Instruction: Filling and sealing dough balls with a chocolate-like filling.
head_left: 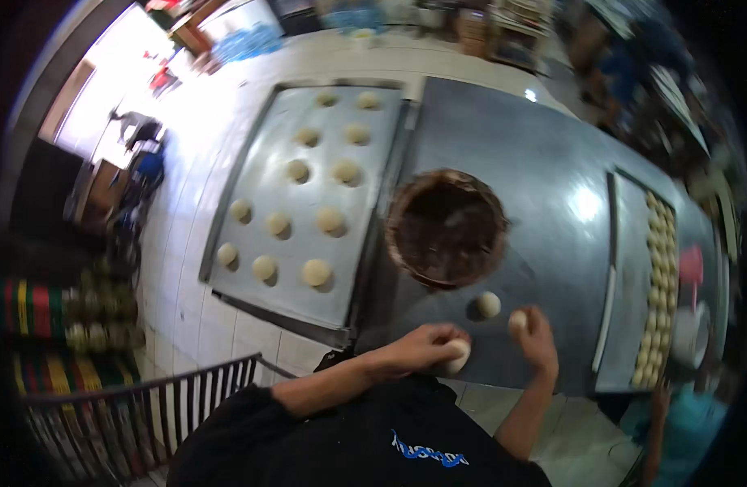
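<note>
My left hand point(429, 344) is closed around a pale dough ball point(456, 357) near the table's front edge. To its right, my right hand point(539, 334) grips another dough ball point(517, 321) between thumb and fingers, slightly blurred. A loose dough ball point(488, 304) rests on the steel table point(544, 219) between and just beyond my hands. Farther off stands a round brown-smeared bowl point(404, 261) with dark brown paste point(448, 231) in it. On the left, a large metal tray point(299, 250) carries several spaced dough balls point(316, 273).
At the right, another tray point(623, 284) holds rows of small dough balls point(657, 280). Beside it are a pink item point(691, 265) and a white container point(692, 337). A person in teal point(694, 430) is at the lower right. A dark railing point(187, 398) stands at my left.
</note>
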Demonstrator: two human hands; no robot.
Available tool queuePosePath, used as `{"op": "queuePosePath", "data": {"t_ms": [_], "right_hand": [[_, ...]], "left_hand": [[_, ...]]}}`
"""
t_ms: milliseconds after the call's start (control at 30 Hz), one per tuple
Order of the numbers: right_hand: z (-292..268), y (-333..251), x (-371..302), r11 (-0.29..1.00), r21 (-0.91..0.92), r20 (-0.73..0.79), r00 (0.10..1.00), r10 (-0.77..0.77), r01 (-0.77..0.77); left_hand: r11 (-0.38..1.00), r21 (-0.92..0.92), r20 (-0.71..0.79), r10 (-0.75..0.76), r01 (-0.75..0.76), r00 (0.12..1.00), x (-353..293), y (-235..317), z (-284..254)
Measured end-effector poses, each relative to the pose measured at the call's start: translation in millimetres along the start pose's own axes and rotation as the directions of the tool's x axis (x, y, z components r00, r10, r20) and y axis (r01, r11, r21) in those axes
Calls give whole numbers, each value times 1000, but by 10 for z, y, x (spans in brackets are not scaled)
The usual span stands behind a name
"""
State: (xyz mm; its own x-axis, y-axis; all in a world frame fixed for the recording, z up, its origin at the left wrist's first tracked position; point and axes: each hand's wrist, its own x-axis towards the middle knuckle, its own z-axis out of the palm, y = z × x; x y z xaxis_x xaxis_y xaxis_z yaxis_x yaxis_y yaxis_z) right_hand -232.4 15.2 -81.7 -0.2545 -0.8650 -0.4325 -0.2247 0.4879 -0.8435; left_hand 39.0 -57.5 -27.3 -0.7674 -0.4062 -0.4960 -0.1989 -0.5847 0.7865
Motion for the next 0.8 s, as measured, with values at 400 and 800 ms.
{"op": "queuePosePath", "data": {"t_ms": [400,800], "right_hand": [[3220,-2941,1407,868,-47,437,792,-426,493],[5034,-3233,2753,498,-489,-33,556,-831,716]], "left_hand": [[502,819,-550,825,279,131,-881,919,-4321],[800,595,-737,506,76,448,-1300,629,-4894]]}}
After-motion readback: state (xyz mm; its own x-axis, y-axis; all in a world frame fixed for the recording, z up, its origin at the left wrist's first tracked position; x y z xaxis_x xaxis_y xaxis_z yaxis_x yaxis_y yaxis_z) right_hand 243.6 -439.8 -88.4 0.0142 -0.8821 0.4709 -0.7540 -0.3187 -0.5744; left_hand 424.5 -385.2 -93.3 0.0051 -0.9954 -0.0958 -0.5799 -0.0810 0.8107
